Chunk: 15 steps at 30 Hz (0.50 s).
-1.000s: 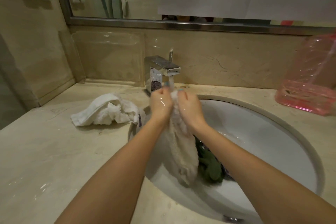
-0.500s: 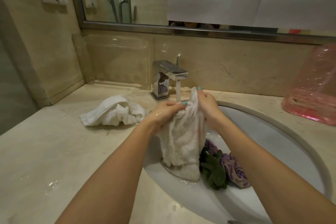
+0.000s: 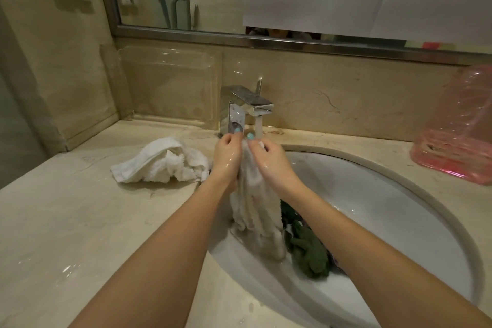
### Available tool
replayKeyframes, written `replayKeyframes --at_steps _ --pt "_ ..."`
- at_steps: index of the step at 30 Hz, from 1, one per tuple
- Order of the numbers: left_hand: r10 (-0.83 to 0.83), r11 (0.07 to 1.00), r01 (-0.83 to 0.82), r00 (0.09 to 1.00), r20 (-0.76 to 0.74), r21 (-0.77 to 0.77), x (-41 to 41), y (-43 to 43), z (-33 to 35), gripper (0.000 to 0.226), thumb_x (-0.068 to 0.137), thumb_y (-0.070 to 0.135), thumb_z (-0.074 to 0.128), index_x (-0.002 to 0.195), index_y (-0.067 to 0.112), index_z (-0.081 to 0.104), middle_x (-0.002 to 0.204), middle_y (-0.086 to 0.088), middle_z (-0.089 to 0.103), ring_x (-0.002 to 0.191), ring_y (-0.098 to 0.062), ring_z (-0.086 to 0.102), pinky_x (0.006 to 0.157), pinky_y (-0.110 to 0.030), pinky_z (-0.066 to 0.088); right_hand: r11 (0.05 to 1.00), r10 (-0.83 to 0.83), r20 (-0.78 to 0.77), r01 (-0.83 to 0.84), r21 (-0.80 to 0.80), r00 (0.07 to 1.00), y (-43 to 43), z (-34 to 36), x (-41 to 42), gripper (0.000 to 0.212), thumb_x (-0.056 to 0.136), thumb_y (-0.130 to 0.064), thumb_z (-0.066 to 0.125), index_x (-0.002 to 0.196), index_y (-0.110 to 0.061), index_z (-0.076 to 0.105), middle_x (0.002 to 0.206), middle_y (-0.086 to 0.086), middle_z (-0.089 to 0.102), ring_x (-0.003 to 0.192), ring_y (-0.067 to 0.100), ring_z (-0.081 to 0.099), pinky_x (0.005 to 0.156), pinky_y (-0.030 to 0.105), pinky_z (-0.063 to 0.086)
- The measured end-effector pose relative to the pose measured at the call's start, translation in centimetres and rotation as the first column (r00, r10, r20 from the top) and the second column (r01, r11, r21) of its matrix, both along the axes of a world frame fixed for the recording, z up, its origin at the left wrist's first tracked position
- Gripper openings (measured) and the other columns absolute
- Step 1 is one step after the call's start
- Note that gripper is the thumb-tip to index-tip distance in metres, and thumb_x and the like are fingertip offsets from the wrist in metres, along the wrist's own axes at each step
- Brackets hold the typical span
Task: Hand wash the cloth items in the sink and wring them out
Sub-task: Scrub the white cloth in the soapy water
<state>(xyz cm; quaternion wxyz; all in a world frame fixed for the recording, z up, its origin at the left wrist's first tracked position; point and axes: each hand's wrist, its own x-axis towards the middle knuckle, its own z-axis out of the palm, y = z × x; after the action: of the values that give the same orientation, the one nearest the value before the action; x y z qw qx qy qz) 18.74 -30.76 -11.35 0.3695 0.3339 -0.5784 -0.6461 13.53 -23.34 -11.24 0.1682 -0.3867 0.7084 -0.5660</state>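
White cloth (image 3: 253,202), soaked, hangs at centre frame with its long axis vertical. Its top is bunched just under the running faucet (image 3: 250,104) and its tail trails into the sink (image 3: 386,194) beside a green cloth (image 3: 310,253). Left hand (image 3: 226,153) and right hand (image 3: 266,157) sit side by side at the top end, fingers (image 3: 231,140) of both clenched on the bunch, so all the slack lies below them; neither hand is nearer, and wringing likely needs one to slide down. Another white towel (image 3: 162,161) lies on the desk (image 3: 80,221), left of centre.

L hand (image 3: 226,157) up beside R hand (image 3: 269,162).
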Motion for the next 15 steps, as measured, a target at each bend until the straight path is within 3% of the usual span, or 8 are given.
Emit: replayKeyframes --at_steps 3,6,9,13,15 --pt "-0.069 0.995 0.067 0.997 0.023 0.067 -0.5 1.6 0.4 0.032 0.101 0.024 0.044 0.078 0.011 0.062 0.081 -0.014 0.065 0.083 -0.029 0.064 0.076 -0.039 0.052 0.978 -0.209 0.024 0.209 0.009 0.978 -0.4 0.5 -1.0 0.041 0.099 -0.026 0.048 0.059 -0.015 0.046 0.056 -0.001 0.042 0.056 0.015 0.039 0.054 0.03 0.031" --pt "-0.147 0.986 0.153 0.986 0.077 -0.073 -1.7 4.8 0.7 0.037 0.101 0.022 0.043 0.066 0.012 0.048 0.066 -0.009 0.051 0.068 -0.02 0.051 0.068 -0.03 0.042 0.9 -0.43 0.228 0.434 0.036 0.874 0.3 1.1 -3.0 0.042 0.101 -0.029 0.044 0.068 -0.006 0.055 0.07 0.01 0.055 0.074 0.024 0.053 0.071 0.037 0.045" --pt "-0.038 0.984 0.053 0.995 0.087 -0.171 -2.0 3.9 0.5 0.042 0.102 0.022 0.041 0.061 0.015 0.041 0.062 -0.004 0.044 0.063 -0.018 0.041 0.059 -0.03 0.032 0.909 -0.414 0.196 0.415 0.036 0.889 1.0 0.8 -1.7 0.04 0.097 -0.021 0.047 0.058 -0.014 0.047 0.061 0.002 0.049 0.068 0.023 0.047 0.066 0.035 0.04" --pt "0.025 1.0 -0.024 0.997 0.076 -0.009 -1.1 0.2 0.0 0.035 0.101 0.023 0.04 0.069 0.015 0.05 0.07 -0.006 0.054 0.07 -0.023 0.05 0.07 -0.034 0.043 0.983 -0.181 -0.043 0.18 -0.021 0.983 0.5 1.6 2.6 0.052 0.091 -0.013 0.051 0.045 -0.02 0.031 0.042 -0.009 0.03 0.049 0.014 0.027 0.05 0.03 0.021" --pt "-0.007 1.0 0.007 0.998 0.064 0.002 -1.2 1.0 0.2 0.033 0.101 0.024 0.042 0.074 0.012 0.058 0.075 -0.009 0.061 0.073 -0.023 0.055 0.07 -0.034 0.046 0.956 -0.295 -0.042 0.295 -0.002 0.955 0.1 1.6 1.3 0.046 0.093 -0.013 0.049 0.048 -0.015 0.037 0.047 -0.002 0.035 0.054 0.018 0.032 0.051 0.032 0.023"
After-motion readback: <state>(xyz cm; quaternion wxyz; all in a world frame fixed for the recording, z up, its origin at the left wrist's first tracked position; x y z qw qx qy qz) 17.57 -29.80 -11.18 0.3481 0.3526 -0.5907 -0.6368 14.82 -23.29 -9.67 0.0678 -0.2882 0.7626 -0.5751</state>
